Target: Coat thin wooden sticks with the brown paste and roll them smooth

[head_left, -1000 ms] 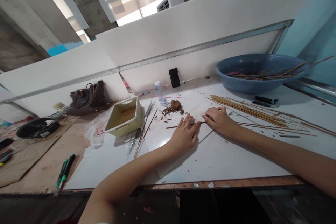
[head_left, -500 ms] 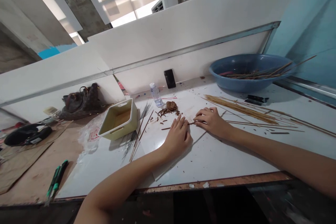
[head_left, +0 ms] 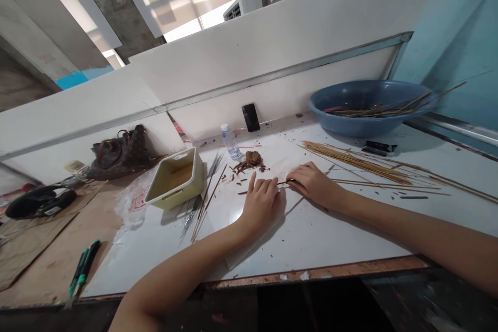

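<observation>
A thin brown stick (head_left: 282,182) lies crosswise under both hands, a short dark stretch of it showing between them. My left hand (head_left: 261,201) rests over it with bent fingers closed down on it and one finger raised. My right hand (head_left: 311,182) pinches the same stick a little to the right; its fingertips are partly hidden. Just beyond my left hand sits a lump of brown paste (head_left: 253,158) with crumbs and short rolled bits around it. A bundle of bare tan sticks (head_left: 358,162) lies beyond my right forearm.
A clear bottle (head_left: 231,142) and a phone (head_left: 251,117) stand behind the paste. On the left are a yellow-green tub (head_left: 175,198), a dark handbag (head_left: 120,153) and green-black cutters (head_left: 83,270). A blue basin (head_left: 358,123) holding sticks stands back right.
My left hand has drawn back slightly toward me, its fingers more bent and one lifted. The fingers of my right hand have curled in more around the stick.
</observation>
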Demonstrator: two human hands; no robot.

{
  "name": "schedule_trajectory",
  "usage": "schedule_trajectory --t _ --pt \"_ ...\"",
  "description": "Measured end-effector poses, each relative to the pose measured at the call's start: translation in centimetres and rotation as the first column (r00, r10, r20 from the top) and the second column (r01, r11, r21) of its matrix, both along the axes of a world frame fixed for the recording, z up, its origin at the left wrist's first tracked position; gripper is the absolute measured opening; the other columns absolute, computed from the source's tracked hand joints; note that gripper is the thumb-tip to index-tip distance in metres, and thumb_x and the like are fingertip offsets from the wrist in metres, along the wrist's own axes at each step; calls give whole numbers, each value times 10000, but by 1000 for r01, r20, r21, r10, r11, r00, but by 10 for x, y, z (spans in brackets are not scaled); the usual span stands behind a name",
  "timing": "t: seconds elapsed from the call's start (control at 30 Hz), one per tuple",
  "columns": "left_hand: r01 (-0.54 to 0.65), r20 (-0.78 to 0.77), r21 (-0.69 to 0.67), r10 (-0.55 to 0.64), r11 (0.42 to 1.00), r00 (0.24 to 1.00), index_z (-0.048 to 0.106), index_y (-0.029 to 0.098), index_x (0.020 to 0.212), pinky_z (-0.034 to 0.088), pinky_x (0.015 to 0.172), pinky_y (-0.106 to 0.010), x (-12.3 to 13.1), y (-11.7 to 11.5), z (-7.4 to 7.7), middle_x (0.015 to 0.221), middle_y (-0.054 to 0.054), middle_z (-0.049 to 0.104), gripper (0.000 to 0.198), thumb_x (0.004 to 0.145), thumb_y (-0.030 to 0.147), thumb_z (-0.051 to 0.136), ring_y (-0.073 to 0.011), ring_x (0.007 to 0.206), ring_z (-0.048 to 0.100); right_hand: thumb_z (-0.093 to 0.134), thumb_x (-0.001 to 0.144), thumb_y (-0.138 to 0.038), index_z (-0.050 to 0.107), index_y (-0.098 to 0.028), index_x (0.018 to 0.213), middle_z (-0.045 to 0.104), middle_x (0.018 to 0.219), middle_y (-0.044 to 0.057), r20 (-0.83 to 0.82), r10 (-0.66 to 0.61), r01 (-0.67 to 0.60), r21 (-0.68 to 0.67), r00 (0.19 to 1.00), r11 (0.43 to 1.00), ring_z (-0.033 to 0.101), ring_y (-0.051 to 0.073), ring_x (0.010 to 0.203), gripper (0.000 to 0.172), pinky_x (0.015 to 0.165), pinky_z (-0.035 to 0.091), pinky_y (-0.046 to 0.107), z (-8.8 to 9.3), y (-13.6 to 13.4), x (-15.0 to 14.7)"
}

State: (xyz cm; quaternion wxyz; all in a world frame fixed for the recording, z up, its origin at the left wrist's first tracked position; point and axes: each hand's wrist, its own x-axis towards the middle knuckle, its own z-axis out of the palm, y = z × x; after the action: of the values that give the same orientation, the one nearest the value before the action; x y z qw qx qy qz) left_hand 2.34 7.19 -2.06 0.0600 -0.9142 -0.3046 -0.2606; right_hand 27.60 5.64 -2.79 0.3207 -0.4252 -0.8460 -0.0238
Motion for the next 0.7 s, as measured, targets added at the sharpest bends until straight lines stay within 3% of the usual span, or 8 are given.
schedule_trajectory --t 0.17,0.27,0.47,0.7 --pt "-50 -38 106 55 993 998 759 239 1197 410 1228 -630 -3 7 -2 1027 -66 810 151 1121 261 630 -292 1048 714 605 1118 -175 743 -188 1205 834 1063 98 15 69 -69 27 998 997 754 280 967 164 910 543 442 2 -8 -7" --pt "-10 -79 116 19 993 997 761 240 1034 411 1209 -565 -5 9 -3 895 -36 764 163 1118 220 622 -260 963 689 600 1115 -167 750 -193 1201 832 1051 101 14 71 -71 25 997 997 757 281 957 175 896 567 440 3 -11 -10" --pt "12 -103 150 4 989 995 757 242 1026 417 1183 -534 -6 7 0 892 -32 746 172 1118 204 616 -258 968 667 625 1135 -267 764 -196 1194 841 1070 109 21 65 -65 -2 998 998 762 286 965 167 905 585 452 3 -13 -10" --pt "24 -118 150 -7 988 993 764 242 1047 449 1176 -540 -6 7 -1 905 -44 741 150 1073 164 638 -273 980 651 670 1100 -209 782 -192 1146 833 1005 93 0 62 -62 -6 998 998 748 276 917 122 863 577 424 0 -12 -11"
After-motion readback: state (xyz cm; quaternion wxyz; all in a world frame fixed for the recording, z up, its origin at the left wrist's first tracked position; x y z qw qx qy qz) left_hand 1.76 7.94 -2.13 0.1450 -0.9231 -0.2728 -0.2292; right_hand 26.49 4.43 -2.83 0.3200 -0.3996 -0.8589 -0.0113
